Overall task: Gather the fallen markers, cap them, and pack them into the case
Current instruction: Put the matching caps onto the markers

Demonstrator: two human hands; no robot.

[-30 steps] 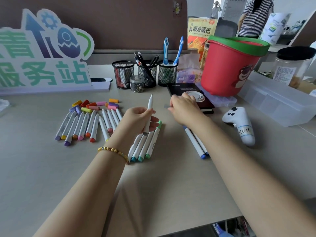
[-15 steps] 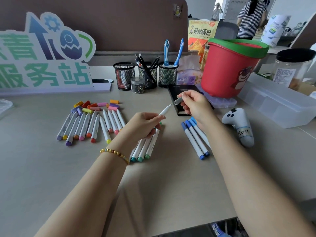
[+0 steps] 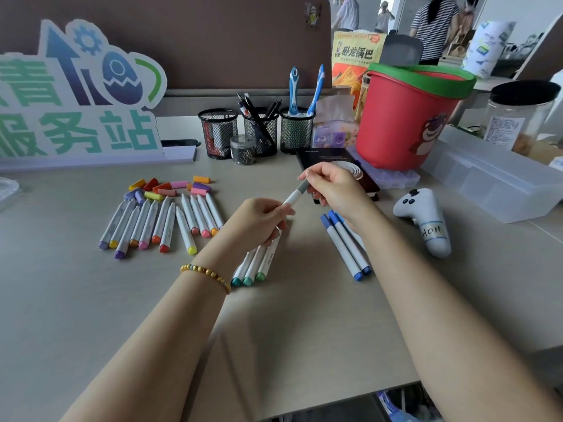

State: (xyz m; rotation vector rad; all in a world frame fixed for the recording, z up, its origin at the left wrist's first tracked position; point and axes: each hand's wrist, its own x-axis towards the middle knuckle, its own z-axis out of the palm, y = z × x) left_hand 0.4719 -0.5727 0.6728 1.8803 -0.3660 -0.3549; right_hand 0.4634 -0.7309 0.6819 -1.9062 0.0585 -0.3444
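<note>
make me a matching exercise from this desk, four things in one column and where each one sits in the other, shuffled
Things:
1. grey cap
2. loose caps
3. blue markers
4. teal and green markers

Places:
A. on the desk under the left hand
B. pinched by the right hand on the tip of the held marker
C. on the desk beside the white controller, under the right forearm
D. heaped at the far end of the row of uncapped markers

Pairs: 1-B, 2-D, 3-C, 4-A
</note>
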